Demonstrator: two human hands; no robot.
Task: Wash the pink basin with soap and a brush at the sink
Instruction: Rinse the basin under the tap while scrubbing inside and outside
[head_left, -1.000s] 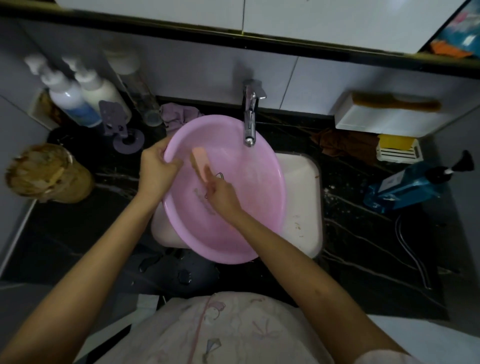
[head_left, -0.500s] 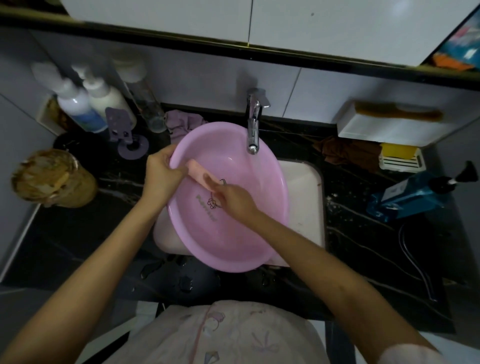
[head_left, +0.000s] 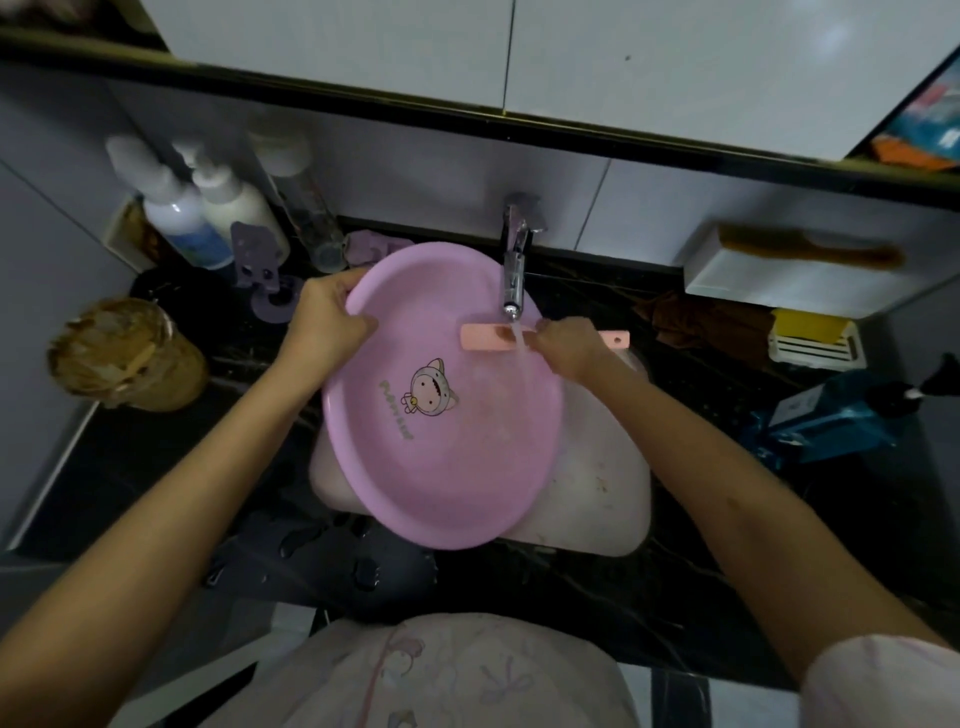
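**Brush under the tap, basin held aslant**

The pink basin (head_left: 457, 467) rests tilted across the white sink (head_left: 602, 499), with its cartoon-printed bottom turned toward the person and its near edge overhanging the sink's front. The left hand (head_left: 332, 318) grips the upper-left rim with its fingers curled over the edge. This hold seems meant to keep the basin leaning, so that water runs off into the sink rather than pooling.

The right hand (head_left: 566, 347) is closed around the middle of the pink brush (head_left: 488, 336) and holds it level, directly beneath the tap (head_left: 515, 270). A running stream strikes the brush head, and the handle end pokes out to the right, past the basin's rim.

The placement suggests the brush is being wetted or rinsed over the basin — which of the two cannot be told. No lather shows plainly on either.
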